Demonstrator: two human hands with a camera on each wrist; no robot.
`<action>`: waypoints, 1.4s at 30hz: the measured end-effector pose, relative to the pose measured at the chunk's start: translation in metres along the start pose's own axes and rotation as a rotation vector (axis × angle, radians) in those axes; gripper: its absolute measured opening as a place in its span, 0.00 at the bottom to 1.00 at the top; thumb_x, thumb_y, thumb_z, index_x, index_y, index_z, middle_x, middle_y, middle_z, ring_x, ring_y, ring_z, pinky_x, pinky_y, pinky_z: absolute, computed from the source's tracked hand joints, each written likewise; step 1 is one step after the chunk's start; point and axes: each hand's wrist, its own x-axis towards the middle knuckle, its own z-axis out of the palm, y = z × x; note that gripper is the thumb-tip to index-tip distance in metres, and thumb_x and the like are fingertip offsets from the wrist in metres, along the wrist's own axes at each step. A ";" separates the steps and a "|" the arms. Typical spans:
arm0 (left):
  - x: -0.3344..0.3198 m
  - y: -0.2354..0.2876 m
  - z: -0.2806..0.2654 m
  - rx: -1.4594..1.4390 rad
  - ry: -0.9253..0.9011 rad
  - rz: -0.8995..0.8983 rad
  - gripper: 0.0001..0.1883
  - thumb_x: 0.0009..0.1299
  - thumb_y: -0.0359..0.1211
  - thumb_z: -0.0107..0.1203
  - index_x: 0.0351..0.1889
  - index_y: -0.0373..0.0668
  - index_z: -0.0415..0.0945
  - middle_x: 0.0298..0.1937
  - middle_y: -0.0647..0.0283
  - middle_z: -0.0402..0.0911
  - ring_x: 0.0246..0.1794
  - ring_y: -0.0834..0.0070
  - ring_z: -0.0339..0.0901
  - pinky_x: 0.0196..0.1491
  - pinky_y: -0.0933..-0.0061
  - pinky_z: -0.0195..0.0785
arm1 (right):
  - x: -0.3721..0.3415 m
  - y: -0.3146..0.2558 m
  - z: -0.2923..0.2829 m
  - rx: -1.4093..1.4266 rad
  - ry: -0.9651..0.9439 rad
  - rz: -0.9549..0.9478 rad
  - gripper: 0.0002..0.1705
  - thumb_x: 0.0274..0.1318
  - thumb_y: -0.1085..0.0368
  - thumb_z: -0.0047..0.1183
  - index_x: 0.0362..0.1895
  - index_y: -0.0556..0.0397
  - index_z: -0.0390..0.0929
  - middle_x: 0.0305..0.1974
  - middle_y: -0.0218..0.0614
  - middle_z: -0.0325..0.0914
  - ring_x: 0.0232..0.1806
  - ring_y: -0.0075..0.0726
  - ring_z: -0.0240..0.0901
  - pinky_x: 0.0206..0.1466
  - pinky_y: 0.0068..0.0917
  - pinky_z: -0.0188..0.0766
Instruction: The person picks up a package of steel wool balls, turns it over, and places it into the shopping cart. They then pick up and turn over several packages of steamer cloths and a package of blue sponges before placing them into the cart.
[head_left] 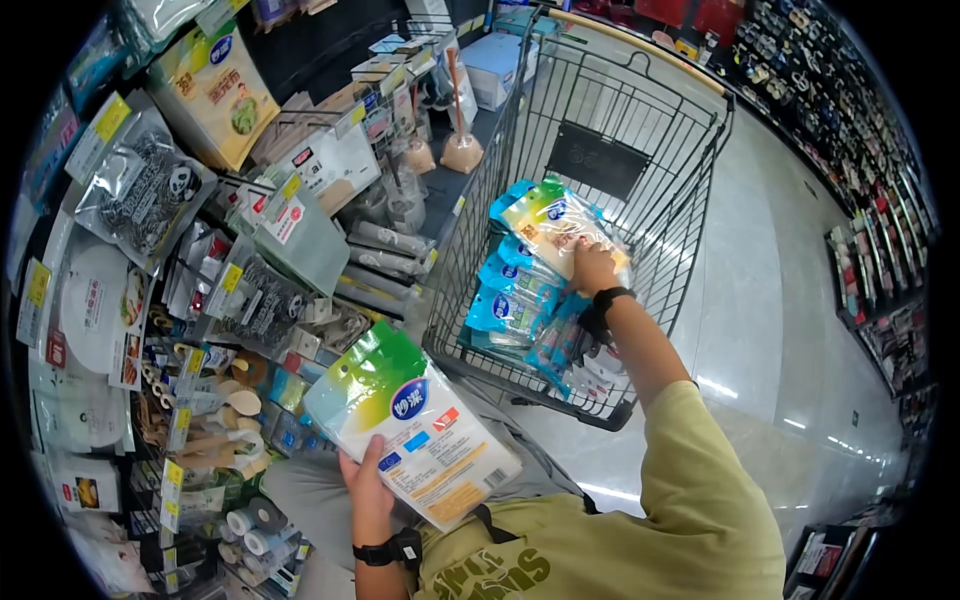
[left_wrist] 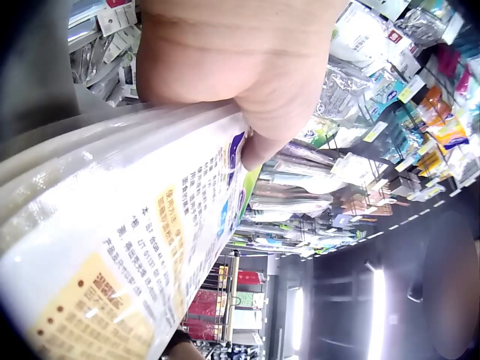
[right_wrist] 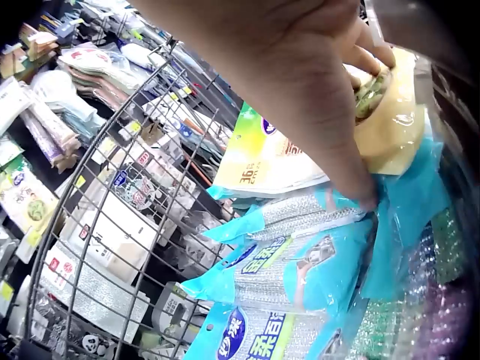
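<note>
Step in hand, my read: stocking the cart, with the right hand placing or straightening a yellow packet on top of the blue packets. Can't tell from this moment if it's going down or coming up.

Right hand: fingers bent over the packet's printed face, thumb down at its near edge by the blue packets; looks like a grip across the packet, not a flat press. Thumb tip partly lost among the wrappers. Packet lies slightly tilted on the pile, inside the cart, toward its left side.

Left hand: closed on a white packet, thumb across the front, fingers hidden behind. Left wrist view shows several layers at the edge, so probably more than one packet. It's held over the lap, outside the cart, near the basket's near left corner, printed face up, tilted.

Arms: right one reaches well forward over the cart's right rim, palm down. Left is close to the body.

Next move, judging by this: right hand needs to let go cleanly without dragging the pile; the white packet then needs lifting over the near rim. Slick wrappers could slide.
</note>
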 end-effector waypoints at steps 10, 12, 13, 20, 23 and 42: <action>-0.001 0.002 -0.008 -0.036 -0.005 -0.039 0.28 0.72 0.22 0.58 0.68 0.37 0.62 0.62 0.55 0.76 0.59 0.68 0.77 0.59 0.67 0.74 | -0.058 0.044 -0.132 0.742 0.453 -0.149 0.19 0.57 0.65 0.52 0.52 0.55 0.82 0.43 0.56 0.83 0.46 0.59 0.82 0.51 0.44 0.78; 0.001 0.002 -0.008 -0.054 -0.019 -0.045 0.28 0.72 0.22 0.58 0.68 0.38 0.62 0.62 0.55 0.76 0.59 0.68 0.77 0.59 0.67 0.74 | -0.093 0.048 -0.161 1.296 0.265 -0.344 0.16 0.64 0.67 0.53 0.54 0.62 0.78 0.43 0.45 0.85 0.44 0.36 0.84 0.48 0.30 0.77; 0.002 0.001 -0.007 -0.063 -0.027 -0.041 0.27 0.72 0.22 0.58 0.68 0.38 0.62 0.62 0.55 0.76 0.59 0.68 0.78 0.59 0.67 0.74 | -0.119 0.041 -0.174 1.561 0.172 -0.366 0.18 0.68 0.67 0.52 0.58 0.62 0.75 0.47 0.40 0.84 0.45 0.28 0.82 0.48 0.26 0.78; 0.007 -0.013 -0.023 -0.112 -0.060 -0.031 0.22 0.75 0.27 0.56 0.66 0.40 0.66 0.60 0.59 0.79 0.56 0.69 0.79 0.57 0.67 0.76 | -0.245 -0.030 -0.117 1.750 -0.626 -0.430 0.19 0.69 0.67 0.55 0.62 0.55 0.73 0.55 0.31 0.80 0.53 0.22 0.77 0.57 0.24 0.74; 0.007 -0.014 -0.032 -0.174 -0.044 -0.037 0.20 0.79 0.31 0.52 0.67 0.41 0.65 0.61 0.59 0.79 0.57 0.69 0.79 0.58 0.66 0.76 | -0.282 -0.060 -0.065 1.744 -0.794 -0.484 0.18 0.71 0.65 0.54 0.61 0.57 0.73 0.52 0.30 0.80 0.53 0.19 0.74 0.56 0.22 0.72; -0.006 -0.007 -0.040 -0.062 -0.147 -0.012 0.32 0.63 0.22 0.64 0.66 0.36 0.64 0.60 0.50 0.78 0.57 0.59 0.80 0.60 0.56 0.77 | -0.294 -0.073 -0.088 1.148 -0.215 -1.167 0.13 0.53 0.62 0.71 0.39 0.56 0.85 0.24 0.38 0.74 0.20 0.40 0.70 0.23 0.32 0.65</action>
